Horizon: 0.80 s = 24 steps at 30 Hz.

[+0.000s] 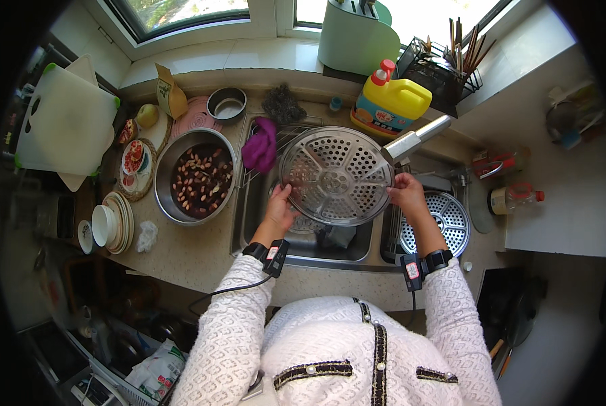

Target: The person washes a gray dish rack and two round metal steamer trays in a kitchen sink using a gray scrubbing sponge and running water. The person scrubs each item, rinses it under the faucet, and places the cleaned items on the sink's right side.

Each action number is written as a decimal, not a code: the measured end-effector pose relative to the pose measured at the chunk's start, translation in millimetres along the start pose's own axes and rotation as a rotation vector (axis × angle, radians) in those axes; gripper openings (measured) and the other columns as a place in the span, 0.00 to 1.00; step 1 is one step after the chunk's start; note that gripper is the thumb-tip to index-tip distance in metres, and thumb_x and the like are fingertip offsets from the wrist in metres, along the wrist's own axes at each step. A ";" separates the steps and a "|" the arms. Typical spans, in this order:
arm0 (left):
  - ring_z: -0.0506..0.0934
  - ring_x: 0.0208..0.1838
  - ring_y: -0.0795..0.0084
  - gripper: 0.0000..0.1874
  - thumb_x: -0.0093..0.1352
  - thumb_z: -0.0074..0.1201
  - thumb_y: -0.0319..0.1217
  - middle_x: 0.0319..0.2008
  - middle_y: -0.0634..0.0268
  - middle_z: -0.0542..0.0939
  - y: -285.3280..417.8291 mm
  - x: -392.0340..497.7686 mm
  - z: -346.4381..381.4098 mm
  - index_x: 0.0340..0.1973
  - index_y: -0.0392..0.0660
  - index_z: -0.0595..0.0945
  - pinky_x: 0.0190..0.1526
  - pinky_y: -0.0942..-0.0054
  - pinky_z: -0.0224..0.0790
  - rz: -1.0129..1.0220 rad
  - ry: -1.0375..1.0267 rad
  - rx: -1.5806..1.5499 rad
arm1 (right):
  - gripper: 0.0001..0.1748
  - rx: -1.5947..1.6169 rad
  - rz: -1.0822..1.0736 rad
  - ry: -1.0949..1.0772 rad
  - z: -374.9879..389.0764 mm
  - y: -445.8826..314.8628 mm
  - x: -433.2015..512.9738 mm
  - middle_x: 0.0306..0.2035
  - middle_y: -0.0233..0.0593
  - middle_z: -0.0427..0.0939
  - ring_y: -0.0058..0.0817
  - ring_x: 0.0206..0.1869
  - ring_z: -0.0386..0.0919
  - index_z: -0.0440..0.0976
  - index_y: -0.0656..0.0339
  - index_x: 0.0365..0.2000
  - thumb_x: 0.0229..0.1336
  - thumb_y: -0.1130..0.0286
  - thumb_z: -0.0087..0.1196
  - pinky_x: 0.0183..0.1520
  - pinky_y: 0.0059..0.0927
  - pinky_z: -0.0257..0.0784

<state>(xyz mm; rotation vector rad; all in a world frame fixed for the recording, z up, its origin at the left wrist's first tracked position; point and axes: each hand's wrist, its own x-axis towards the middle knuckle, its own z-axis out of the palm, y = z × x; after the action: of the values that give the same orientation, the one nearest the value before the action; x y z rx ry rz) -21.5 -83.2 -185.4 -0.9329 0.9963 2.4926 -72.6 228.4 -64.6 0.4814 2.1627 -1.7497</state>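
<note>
Both hands hold a round perforated steel steamer rack (pixel 336 177) by its rim, above the large basin of a stainless steel sink (pixel 303 256). My left hand (pixel 281 209) grips the lower left edge, and my right hand (pixel 405 193) pinches the right edge. Under the rack, part of the basin is hidden; a dark grey item (pixel 339 236) lies at its bottom. The metal faucet spout (pixel 417 138) reaches towards the rack's upper right edge. A second perforated steamer rack (pixel 452 215) rests at the smaller right basin, partly covered by my right forearm.
Left of the sink stands a steel bowl (pixel 161 180) of peanuts in dark liquid. A purple cloth (pixel 260 146) hangs on a wire rack. Behind are a steel pot (pixel 227 105), a steel-wool scourer (pixel 283 104) and a yellow detergent jug (pixel 389 101). Stacked dishes (pixel 115 223) stand far left.
</note>
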 end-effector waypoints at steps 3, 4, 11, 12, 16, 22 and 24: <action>0.72 0.54 0.65 0.15 0.72 0.48 0.39 0.50 0.73 0.76 2.2 -6.0 -0.6 0.54 0.60 0.71 0.53 0.35 0.57 0.022 0.014 -0.015 | 0.10 0.045 -0.010 -0.050 1.5 4.8 14.6 0.25 0.29 0.75 0.17 0.27 0.72 0.70 0.60 0.31 0.50 0.85 0.56 0.29 0.21 0.69; 0.71 0.54 0.65 0.15 0.72 0.47 0.39 0.50 0.73 0.76 3.4 -8.4 -0.6 0.54 0.60 0.71 0.53 0.35 0.56 0.030 0.016 -0.018 | 0.10 0.018 -0.025 -0.049 2.1 5.9 18.8 0.25 0.28 0.75 0.17 0.27 0.72 0.70 0.60 0.30 0.49 0.84 0.56 0.29 0.21 0.68; 0.71 0.56 0.65 0.16 0.72 0.48 0.40 0.51 0.74 0.75 9.6 -32.8 -9.7 0.54 0.60 0.70 0.54 0.33 0.52 0.072 0.104 0.039 | 0.11 -0.099 0.011 -0.118 15.5 19.2 36.3 0.28 0.27 0.76 0.18 0.30 0.73 0.70 0.58 0.33 0.50 0.82 0.58 0.32 0.23 0.70; 0.70 0.56 0.65 0.16 0.71 0.48 0.40 0.51 0.74 0.76 10.6 -36.4 -10.6 0.54 0.60 0.70 0.54 0.33 0.52 0.077 0.102 0.032 | 0.11 -0.095 0.007 -0.132 18.2 20.8 37.8 0.28 0.27 0.76 0.18 0.30 0.73 0.70 0.58 0.33 0.50 0.82 0.58 0.32 0.23 0.70; 0.72 0.51 0.70 0.14 0.71 0.48 0.41 0.46 0.75 0.77 9.0 -50.5 -10.6 0.52 0.60 0.72 0.46 0.50 0.58 0.088 0.189 0.019 | 0.11 -0.087 -0.030 -0.098 29.3 23.8 41.7 0.24 0.29 0.74 0.18 0.25 0.71 0.71 0.61 0.31 0.45 0.82 0.59 0.26 0.23 0.67; 0.71 0.53 0.68 0.18 0.70 0.50 0.49 0.46 0.73 0.77 13.8 -58.2 -16.3 0.50 0.57 0.73 0.55 0.43 0.52 0.113 0.212 -0.028 | 0.09 -0.129 0.081 -0.080 37.4 12.1 38.6 0.27 0.30 0.73 0.22 0.28 0.73 0.72 0.61 0.32 0.50 0.74 0.60 0.27 0.27 0.73; 0.69 0.56 0.67 0.22 0.70 0.47 0.53 0.48 0.70 0.77 16.1 -56.8 -16.5 0.52 0.57 0.73 0.57 0.41 0.50 0.117 0.170 -0.076 | 0.09 -0.103 0.082 -0.063 39.8 6.9 37.3 0.29 0.30 0.73 0.23 0.29 0.74 0.72 0.60 0.33 0.52 0.71 0.59 0.27 0.28 0.75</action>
<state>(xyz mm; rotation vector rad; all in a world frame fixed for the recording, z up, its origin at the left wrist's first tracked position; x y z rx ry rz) 20.6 -108.2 -148.4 -1.1579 1.0413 2.5991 -101.5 193.1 -95.2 0.4757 2.1456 -1.5805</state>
